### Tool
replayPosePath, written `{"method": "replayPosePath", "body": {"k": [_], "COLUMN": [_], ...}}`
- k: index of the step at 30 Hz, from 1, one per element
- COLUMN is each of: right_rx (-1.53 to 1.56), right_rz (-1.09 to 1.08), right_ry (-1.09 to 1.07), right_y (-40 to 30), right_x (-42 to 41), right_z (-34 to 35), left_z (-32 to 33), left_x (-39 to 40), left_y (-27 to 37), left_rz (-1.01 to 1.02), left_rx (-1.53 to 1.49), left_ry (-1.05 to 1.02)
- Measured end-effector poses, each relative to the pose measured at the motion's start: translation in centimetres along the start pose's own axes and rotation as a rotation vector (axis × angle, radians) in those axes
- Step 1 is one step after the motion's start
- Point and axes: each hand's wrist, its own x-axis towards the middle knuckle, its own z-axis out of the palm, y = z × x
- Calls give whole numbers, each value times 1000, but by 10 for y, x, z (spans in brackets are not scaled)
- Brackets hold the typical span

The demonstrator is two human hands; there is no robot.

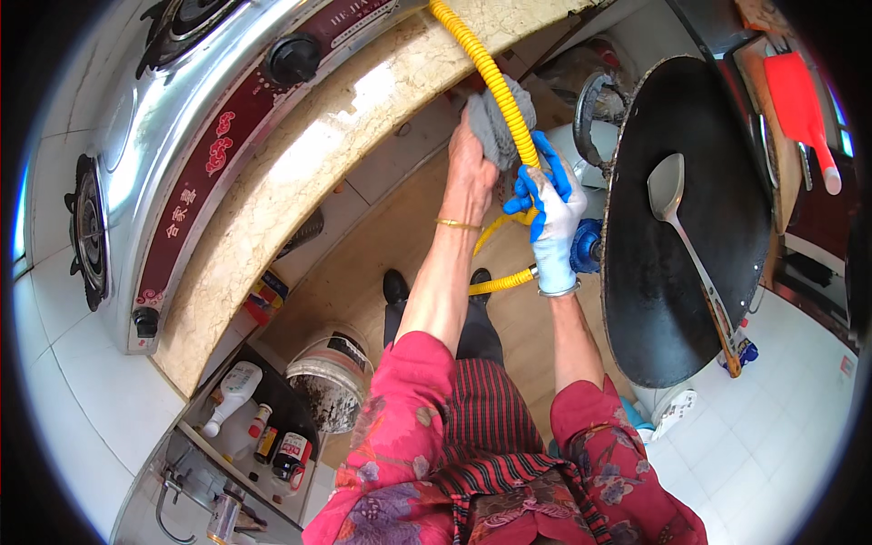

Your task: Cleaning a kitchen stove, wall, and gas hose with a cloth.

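My left hand [471, 158] is bare, with a gold bangle at the wrist, and grips a grey cloth [503, 122]. A yellow corrugated gas hose [492, 75] passes in front of the cloth; whether the cloth wraps around it I cannot tell. My right hand [553, 197], in a white and blue work glove, holds the same hose just below the cloth. From there the hose loops down, and a lower stretch runs to a blue regulator [586, 246] beside a pale gas cylinder [579, 153], partly hidden by the wok.
A black wok [695, 272] with a metal spatula [671, 191] stands close at my right. On the left, a gas stove [197, 184] rests on a marble-look counter [320, 146]. Below are a stained bucket [328, 381] and several bottles [235, 392]. A red cleaver-shaped tool [793, 99] is far right.
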Motion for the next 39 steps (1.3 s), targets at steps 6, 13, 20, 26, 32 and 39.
{"method": "replayPosePath", "body": {"k": [6,13,20,26,32,39], "right_rx": [-104,-468,-462,-369,-21,-36], "right_rz": [1,-505,-476,-58,32,-186], "right_ry": [114,77,0,137,223,171], "right_y": [-6,-9,-29,-42,-38,-67], "right_x": [1,-11,-18,-12,2,37], "right_z": [7,21,35,43,44,85], "left_z": [-6,82,132,128,124,154], "left_x": [-35,-56,11,63,91,80], "left_y": [14,40,78,72,68,83], "left_rz": [-54,162,331,370,223,-89], "left_rx": [-93,532,687,1030,579,413], "left_ry": [28,61,204,369,238,-65]}}
